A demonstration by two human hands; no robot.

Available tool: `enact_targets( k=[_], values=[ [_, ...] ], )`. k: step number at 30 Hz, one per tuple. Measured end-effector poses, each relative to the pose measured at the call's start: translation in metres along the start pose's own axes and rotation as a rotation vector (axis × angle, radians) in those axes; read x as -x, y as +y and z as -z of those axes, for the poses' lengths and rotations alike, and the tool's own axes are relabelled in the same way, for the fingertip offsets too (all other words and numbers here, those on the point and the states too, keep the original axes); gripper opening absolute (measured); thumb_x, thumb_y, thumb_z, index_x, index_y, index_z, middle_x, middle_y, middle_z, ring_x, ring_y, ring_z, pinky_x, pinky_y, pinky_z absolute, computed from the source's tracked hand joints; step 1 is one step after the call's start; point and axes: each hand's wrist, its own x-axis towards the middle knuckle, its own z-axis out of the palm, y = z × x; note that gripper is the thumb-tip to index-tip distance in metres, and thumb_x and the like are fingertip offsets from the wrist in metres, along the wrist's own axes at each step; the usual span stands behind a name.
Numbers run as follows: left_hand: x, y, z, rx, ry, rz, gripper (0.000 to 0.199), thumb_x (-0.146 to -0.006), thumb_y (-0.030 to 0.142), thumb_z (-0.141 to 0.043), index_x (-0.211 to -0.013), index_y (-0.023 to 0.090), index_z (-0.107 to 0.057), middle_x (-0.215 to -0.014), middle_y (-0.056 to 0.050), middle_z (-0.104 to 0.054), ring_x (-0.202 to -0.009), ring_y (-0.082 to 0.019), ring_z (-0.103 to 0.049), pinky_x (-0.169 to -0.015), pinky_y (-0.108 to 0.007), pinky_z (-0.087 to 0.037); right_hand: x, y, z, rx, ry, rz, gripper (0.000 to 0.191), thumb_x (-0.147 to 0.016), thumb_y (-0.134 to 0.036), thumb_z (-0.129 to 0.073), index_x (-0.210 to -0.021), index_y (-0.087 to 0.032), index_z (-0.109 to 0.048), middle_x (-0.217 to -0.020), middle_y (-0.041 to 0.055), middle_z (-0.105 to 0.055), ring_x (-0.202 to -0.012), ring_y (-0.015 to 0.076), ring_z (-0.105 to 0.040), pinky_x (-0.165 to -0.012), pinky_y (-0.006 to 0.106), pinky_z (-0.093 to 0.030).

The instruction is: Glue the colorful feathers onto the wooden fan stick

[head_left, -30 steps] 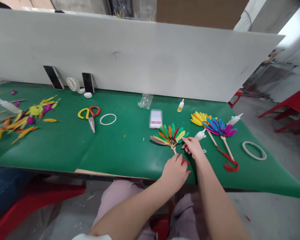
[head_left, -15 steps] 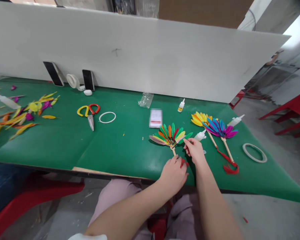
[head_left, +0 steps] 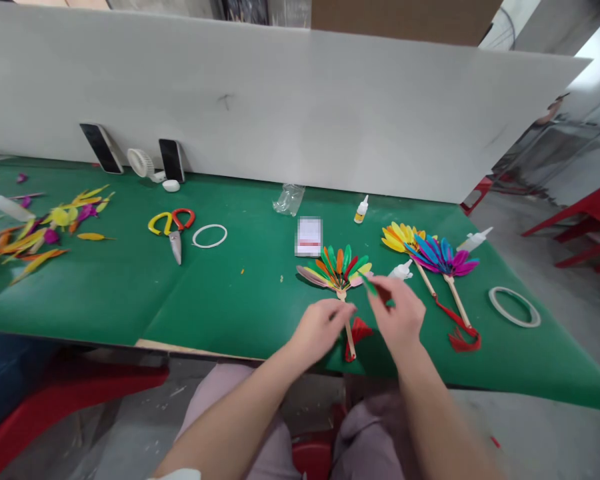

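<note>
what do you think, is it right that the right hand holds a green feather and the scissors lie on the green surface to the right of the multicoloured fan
Not quite: the scissors lie to the left of the multicoloured fan, as the head view shows. The rest stands: they are on the green surface, and the right hand holds a green feather.

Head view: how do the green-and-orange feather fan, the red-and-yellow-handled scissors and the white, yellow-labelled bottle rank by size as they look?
Largest to smallest:
1. feather fan
2. scissors
3. white bottle
</note>
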Motion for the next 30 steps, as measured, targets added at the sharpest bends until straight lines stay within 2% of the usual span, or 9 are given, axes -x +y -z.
enact_targets(
  k=[3, 7, 10, 13, 16, 19, 21, 24, 30],
  values=[
    [-0.012, 0.001, 0.016, 0.527, -0.043, 0.27, 0.059, -0.08, 0.056, -0.028, -0.087, 0.01, -0.065, -0.077, -0.01, -0.066, -0.073, -0.019, -0.061, -0.069, -0.031, -0.046, 0.011, -0.007, -0.007, -0.037, -0.099, 0.387, 0.02, -0.073, -0.013, -0.055, -0.09, -0.021, -0.062, -0.08, 0.0039, -0.065, -0.072, 0.0114, -0.06, -0.064, 0.02, -0.047],
    [-0.016, 0.0, 0.024, 0.71, 0.08, 0.324, 0.037, -0.069, 0.045, -0.058, -0.082, 0.011, -0.066, -0.077, -0.008, -0.066, -0.072, -0.016, -0.06, -0.067, -0.025, -0.045, 0.024, -0.009, -0.02, -0.049, -0.19, 0.389, 0.023, -0.075, -0.013, -0.053, -0.094, -0.022, -0.062, -0.084, 0.0034, -0.064, -0.078, 0.0115, -0.06, -0.069, 0.021, -0.048],
    [-0.016, 0.0, 0.024, 0.715, 0.172, 0.312, 0.029, -0.067, 0.038, -0.062, -0.078, 0.011, -0.065, -0.074, -0.006, -0.066, -0.07, -0.015, -0.06, -0.068, -0.026, -0.046, 0.028, -0.004, -0.019, -0.105, -0.244, 0.236, 0.018, -0.077, -0.016, -0.052, -0.089, -0.023, -0.063, -0.088, 0.0036, -0.062, -0.079, 0.0113, -0.06, -0.069, 0.021, -0.048],
    [-0.016, 0.0, 0.025, 0.658, 0.224, 0.29, 0.029, -0.07, 0.038, -0.059, -0.078, 0.011, -0.064, -0.069, -0.005, -0.066, -0.068, -0.015, -0.061, -0.068, -0.028, -0.046, 0.026, 0.007, -0.007, -0.148, -0.145, -0.03, 0.006, -0.073, -0.023, -0.057, -0.076, -0.022, -0.063, -0.08, 0.0025, -0.061, -0.069, 0.0114, -0.058, -0.061, 0.022, -0.048],
    [-0.016, 0.0, 0.024, 0.56, 0.224, 0.265, 0.029, -0.072, 0.038, -0.056, -0.08, 0.012, -0.064, -0.068, -0.005, -0.066, -0.069, -0.015, -0.061, -0.066, -0.026, -0.046, 0.023, 0.024, 0.008, -0.133, 0.093, -0.431, 0.01, -0.072, -0.029, -0.058, -0.073, -0.019, -0.061, -0.061, -0.0012, -0.058, -0.051, 0.0091, -0.053, -0.05, 0.022, -0.044],
    [-0.016, 0.001, 0.022, 0.504, 0.216, 0.249, 0.027, -0.073, 0.037, -0.055, -0.079, 0.012, -0.064, -0.065, -0.004, -0.066, -0.068, -0.015, -0.061, -0.068, -0.027, -0.046, 0.025, 0.043, 0.012, -0.345, 0.398, -0.708, 0.016, -0.07, -0.031, -0.059, -0.073, -0.016, -0.059, -0.061, -0.0007, -0.059, -0.047, 0.0078, -0.05, -0.043, 0.02, -0.04],
    [-0.016, 0.002, 0.019, 0.484, 0.197, 0.229, 0.026, -0.073, 0.036, -0.055, -0.079, 0.013, -0.064, -0.064, -0.004, -0.066, -0.068, -0.015, -0.061, -0.071, -0.028, -0.046, 0.029, 0.051, 0.009, -0.546, 0.434, -0.809, 0.018, -0.068, -0.032, -0.061, -0.072, -0.014, -0.058, -0.066, 0.0013, -0.062, -0.047, 0.0071, -0.05, -0.04, 0.019, -0.038],
    [-0.014, 0.002, 0.016, 0.449, 0.153, 0.196, 0.027, -0.073, 0.036, -0.055, -0.08, 0.012, -0.065, -0.066, -0.004, -0.066, -0.069, -0.016, -0.061, -0.075, -0.03, -0.045, 0.035, 0.055, 0.001, -0.72, 0.347, -0.891, 0.021, -0.066, -0.032, -0.062, -0.075, -0.013, -0.057, -0.068, 0.0021, -0.063, -0.046, 0.006, -0.05, -0.039, 0.017, -0.037],
    [-0.017, -0.003, 0.017, 0.396, 0.19, 0.211, 0.027, -0.072, 0.037, -0.056, -0.081, 0.015, -0.066, -0.065, -0.004, -0.067, -0.068, -0.016, -0.061, -0.072, -0.028, -0.046, 0.036, 0.061, 0.0, -0.809, 0.38, -0.851, 0.023, -0.074, -0.041, -0.054, -0.075, -0.019, -0.045, -0.053, -0.0074, -0.05, -0.041, 0.0057, -0.045, -0.038, 0.017, -0.034]
  ],
)
